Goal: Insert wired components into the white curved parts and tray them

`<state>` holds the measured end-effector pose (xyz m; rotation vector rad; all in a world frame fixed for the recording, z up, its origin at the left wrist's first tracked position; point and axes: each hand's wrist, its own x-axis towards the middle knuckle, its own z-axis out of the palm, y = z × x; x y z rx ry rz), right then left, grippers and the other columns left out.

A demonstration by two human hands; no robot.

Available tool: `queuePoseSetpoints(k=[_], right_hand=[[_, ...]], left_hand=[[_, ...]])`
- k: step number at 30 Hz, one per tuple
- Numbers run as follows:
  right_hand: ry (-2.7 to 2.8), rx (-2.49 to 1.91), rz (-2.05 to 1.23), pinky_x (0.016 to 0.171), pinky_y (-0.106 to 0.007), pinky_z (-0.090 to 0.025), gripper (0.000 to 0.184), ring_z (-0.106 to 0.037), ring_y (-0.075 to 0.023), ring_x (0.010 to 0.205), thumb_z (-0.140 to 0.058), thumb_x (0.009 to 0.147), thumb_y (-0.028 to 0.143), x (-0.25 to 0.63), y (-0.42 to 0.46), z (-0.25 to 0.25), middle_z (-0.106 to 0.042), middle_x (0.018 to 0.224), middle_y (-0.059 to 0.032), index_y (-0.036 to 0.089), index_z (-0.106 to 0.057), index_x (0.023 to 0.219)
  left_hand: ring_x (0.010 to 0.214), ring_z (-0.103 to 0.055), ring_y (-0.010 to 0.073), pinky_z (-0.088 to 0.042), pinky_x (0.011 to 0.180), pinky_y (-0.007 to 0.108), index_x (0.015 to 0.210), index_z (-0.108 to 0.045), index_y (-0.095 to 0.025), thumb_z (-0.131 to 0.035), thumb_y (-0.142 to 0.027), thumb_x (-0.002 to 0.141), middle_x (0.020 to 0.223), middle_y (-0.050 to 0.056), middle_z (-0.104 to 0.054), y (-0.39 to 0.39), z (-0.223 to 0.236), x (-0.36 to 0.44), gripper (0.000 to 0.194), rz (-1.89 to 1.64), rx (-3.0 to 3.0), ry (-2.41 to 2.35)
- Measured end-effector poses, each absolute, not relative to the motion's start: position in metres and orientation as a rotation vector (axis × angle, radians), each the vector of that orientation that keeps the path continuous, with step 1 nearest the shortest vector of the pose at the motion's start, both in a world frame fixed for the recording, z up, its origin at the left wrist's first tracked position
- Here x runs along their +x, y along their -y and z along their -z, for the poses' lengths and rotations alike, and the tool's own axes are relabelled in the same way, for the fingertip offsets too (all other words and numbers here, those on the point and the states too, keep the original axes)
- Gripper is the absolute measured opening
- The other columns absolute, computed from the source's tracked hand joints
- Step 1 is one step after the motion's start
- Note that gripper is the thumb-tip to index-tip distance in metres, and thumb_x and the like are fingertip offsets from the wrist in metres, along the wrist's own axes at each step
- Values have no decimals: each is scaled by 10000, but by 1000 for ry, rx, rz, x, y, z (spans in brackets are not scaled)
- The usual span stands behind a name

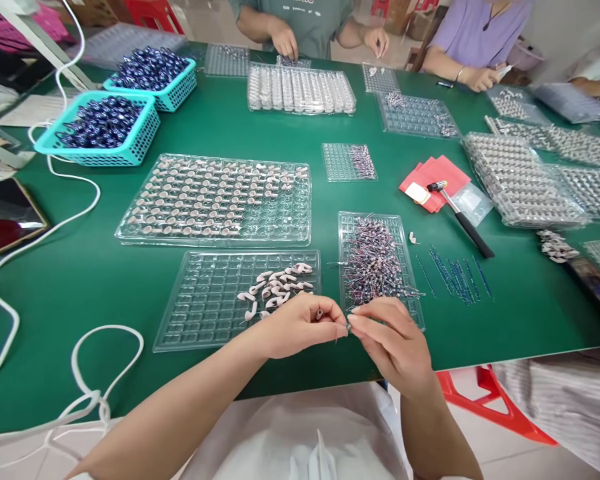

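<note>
My left hand (307, 327) is closed, with the round end of a small pale tube-like part (319, 314) showing between its fingers. Its fingertips meet those of my right hand (397, 337), which pinches something tiny, perhaps a thin wire end, mostly hidden. Just behind the left hand, small white curved plastic pieces (279, 283) lie loose on a clear compartment tray (200, 300). Beyond the right hand, a heap of small components with thin wire leads (373, 257) fills another clear tray (414, 303).
A larger tray of white parts (195, 197) lies beyond. On the right are a hammer (465, 223), red sheets (447, 177) and thin blue strips (455, 277). Turquoise baskets (140, 143), a white cable (10, 307) and a phone (10, 213) occupy the left. Co-workers sit opposite.
</note>
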<state>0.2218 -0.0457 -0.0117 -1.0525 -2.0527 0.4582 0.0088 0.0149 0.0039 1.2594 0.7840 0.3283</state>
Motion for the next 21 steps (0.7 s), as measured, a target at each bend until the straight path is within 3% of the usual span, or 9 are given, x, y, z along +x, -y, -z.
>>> queuePoseSetpoints(k=[4,8,21], right_hand=[[2140,-938,-393,799,-392,-513,454,-636,-199,926,-597,893,50,222,41,8,-735,1018,-49,275,-580,1288],[2150,-973,-321,787,-379,-486,338,-620,-191,899,-606,885,31,219,42,11,-723,977,-80,186,-610,1185],[2203,-1125,-76,763,-368,-435,236,-611,-197,865,-646,877,83,211,43,23,-718,907,-57,180,-607,1089]], left_hand=[[629,-444,105,-359,596,230,807,-665,-143,-657,-305,813,679,-28,-550,-19,-7,3,163,-221,1209,-729],[555,-317,87,-278,528,222,862,-686,-147,-713,-373,797,584,-87,-332,-20,-12,0,237,-216,1338,-827],[554,-351,99,-269,511,232,782,-703,-150,-606,-342,850,571,-64,-380,-13,-9,7,225,-326,1497,-1037]])
